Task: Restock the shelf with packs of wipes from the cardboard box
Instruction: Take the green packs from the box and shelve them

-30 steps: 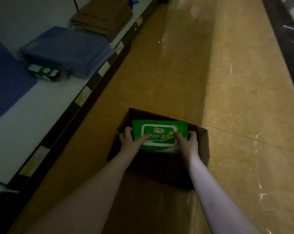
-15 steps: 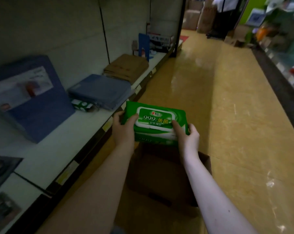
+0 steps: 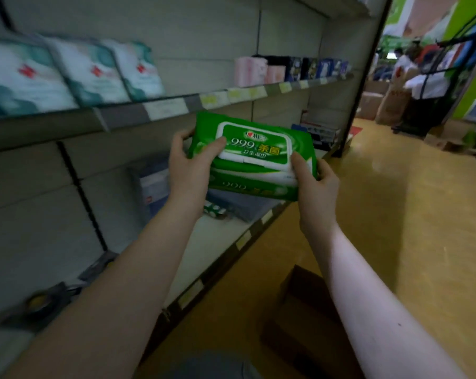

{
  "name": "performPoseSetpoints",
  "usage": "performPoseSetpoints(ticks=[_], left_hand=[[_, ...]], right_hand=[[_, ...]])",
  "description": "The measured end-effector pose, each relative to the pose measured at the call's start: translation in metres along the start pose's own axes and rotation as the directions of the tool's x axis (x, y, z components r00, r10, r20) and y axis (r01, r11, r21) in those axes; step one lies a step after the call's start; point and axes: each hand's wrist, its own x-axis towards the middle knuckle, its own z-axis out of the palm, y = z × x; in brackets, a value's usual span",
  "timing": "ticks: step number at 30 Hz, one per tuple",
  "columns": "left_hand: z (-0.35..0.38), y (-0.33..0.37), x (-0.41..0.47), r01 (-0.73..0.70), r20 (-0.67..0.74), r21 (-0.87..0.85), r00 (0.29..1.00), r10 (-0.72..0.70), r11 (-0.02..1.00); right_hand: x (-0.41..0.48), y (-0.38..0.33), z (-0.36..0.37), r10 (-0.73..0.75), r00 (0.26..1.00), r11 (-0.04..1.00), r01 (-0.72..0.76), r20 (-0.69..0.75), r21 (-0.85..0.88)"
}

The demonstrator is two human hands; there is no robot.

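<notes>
Two-handed, carries stacked packs of wipes in mid-air, well above cardboard box, in front of shelf. Clamps left end with left hand, right end with right hand, thumbs on top. Next, by judgement: needs bare spot, flat set-down, release.

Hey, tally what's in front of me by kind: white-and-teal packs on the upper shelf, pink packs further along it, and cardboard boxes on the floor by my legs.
White-and-teal packs: 3
Pink packs: 2 showing, though blurred
Cardboard box: 1
Total: 6
</notes>
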Motion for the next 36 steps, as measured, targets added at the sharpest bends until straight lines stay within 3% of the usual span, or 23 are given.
performPoseSetpoints(ticks=[5,12,22,26,31,36], left_hand=[[-0.062,0.064,-0.009,-0.098,0.005,0.034,0.995,0.097,0.995],[-0.175,0.169,-0.037,-0.243,-0.001,0.266,0.968,0.253,0.933],[-0.354,0.292,-0.101,-0.308,-0.231,0.431,0.871,0.433,0.848],[-0.435,0.327,-0.140,-0.242,-0.374,0.566,0.776,0.508,0.788],[-0.531,0.369,-0.181,-0.095,-0.483,0.723,0.639,0.598,0.685],[-0.594,0.400,-0.215,-0.044,-0.566,0.726,0.530,0.632,0.687]], right_hand=[[-0.027,-0.047,0.063,-0.028,0.998,1.000,0.028,0.053,-0.003],[-0.086,-0.110,0.170,-0.043,0.984,0.995,0.025,0.175,0.101],[-0.214,-0.189,0.335,-0.117,0.911,0.978,0.037,0.396,0.204],[-0.285,-0.209,0.400,-0.091,0.834,0.967,-0.056,0.543,0.248],[-0.355,-0.230,0.482,-0.135,0.680,0.923,-0.178,0.721,0.340],[-0.415,-0.247,0.546,-0.177,0.511,0.912,-0.236,0.841,0.335]])
